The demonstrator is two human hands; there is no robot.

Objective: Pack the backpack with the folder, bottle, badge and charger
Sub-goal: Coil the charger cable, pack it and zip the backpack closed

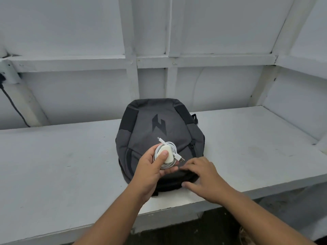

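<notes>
A dark grey backpack (159, 128) with a black logo lies flat on the white bench, its top end toward me. My left hand (152, 167) holds a white charger (167, 153) with its coiled white cable just above the near part of the bag, thumb pressed on the plug block. My right hand (203, 175) rests on the bag's black near edge, fingers spread and slightly bent over the fabric. Folder, bottle and badge are not in sight.
The white painted bench (62, 156) runs left to right and turns along the right wall. White framed wall panels stand behind it. A black cable (14, 105) hangs down the wall at far left. Dark floor shows below the bench's front edge.
</notes>
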